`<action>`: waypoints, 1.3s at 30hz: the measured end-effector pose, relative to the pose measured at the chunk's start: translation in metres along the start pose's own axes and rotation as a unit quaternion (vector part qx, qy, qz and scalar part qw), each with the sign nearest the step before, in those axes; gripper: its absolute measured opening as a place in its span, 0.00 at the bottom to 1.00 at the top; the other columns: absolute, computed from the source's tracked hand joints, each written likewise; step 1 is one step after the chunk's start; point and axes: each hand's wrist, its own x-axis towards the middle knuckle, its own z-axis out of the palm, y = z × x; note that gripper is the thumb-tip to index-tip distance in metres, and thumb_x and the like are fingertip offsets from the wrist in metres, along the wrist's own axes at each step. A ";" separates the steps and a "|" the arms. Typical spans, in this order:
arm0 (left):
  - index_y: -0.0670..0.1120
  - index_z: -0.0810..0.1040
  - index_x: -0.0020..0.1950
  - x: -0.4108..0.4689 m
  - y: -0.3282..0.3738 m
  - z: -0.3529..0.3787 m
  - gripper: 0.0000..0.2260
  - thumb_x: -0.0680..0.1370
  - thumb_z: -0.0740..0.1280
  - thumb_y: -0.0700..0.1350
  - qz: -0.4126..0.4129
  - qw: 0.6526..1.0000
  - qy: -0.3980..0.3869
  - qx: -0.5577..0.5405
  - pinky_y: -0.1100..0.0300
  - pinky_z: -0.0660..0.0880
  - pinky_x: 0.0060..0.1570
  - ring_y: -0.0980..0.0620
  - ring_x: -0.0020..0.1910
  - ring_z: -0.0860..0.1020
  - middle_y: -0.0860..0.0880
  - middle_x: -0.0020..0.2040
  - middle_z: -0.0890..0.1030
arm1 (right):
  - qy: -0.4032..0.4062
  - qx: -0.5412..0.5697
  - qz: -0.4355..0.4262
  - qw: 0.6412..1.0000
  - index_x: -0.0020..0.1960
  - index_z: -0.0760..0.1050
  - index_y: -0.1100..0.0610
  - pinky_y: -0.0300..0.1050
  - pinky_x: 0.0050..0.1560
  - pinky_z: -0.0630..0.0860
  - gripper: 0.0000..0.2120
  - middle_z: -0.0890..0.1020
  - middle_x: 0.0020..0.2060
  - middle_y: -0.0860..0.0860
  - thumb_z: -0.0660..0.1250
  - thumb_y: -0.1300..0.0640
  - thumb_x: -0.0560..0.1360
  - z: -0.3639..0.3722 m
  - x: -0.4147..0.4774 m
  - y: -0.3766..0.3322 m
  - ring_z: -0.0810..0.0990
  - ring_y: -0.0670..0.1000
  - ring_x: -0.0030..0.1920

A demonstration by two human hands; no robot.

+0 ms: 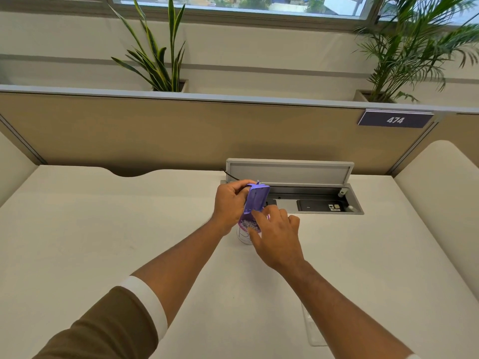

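Note:
My left hand (229, 203) grips a flat purple plastic piece (255, 198), held upright on its edge above a small clear cup (245, 235) with a purple rim. The cup stands on the white desk (129, 229) and holds small pale bits. My right hand (276, 238) is just right of the cup, with its index finger touching the lower edge of the purple piece and its thumb at the cup's rim. Part of the cup is hidden behind both hands.
Behind the hands, a grey cable hatch (290, 172) stands open, showing sockets (321, 205) in a recess. A beige partition (181, 130) with a "474" sign (395, 119) backs the desk. Two potted plants (160, 60) stand beyond it.

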 end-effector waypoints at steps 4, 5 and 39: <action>0.46 0.84 0.64 -0.002 0.002 0.001 0.12 0.82 0.69 0.46 0.004 1.000 -0.001 0.000 0.72 0.80 0.39 0.54 0.46 0.84 0.56 0.50 0.84 | -0.008 0.004 0.012 1.000 0.68 0.75 0.47 0.51 0.60 0.71 0.23 0.80 0.62 0.50 0.68 0.39 0.76 0.001 0.000 0.000 0.78 0.52 0.58; 0.46 0.84 0.64 -0.002 0.002 0.001 0.12 0.82 0.69 0.46 0.004 1.000 0.000 0.000 0.72 0.80 0.39 0.54 0.46 0.84 0.54 0.50 0.85 | -0.004 0.008 0.011 1.000 0.67 0.75 0.47 0.51 0.59 0.71 0.22 0.81 0.62 0.51 0.69 0.40 0.76 0.001 0.000 0.000 0.79 0.52 0.58; 0.58 0.84 0.48 -0.006 0.045 -0.012 0.08 0.81 0.72 0.45 -0.109 0.980 0.126 -0.113 0.65 0.80 0.30 0.60 0.37 0.87 0.57 0.38 0.87 | 0.029 0.101 0.048 0.993 0.58 0.84 0.49 0.45 0.54 0.66 0.09 0.88 0.51 0.48 0.71 0.50 0.79 -0.019 0.025 0.008 0.83 0.49 0.52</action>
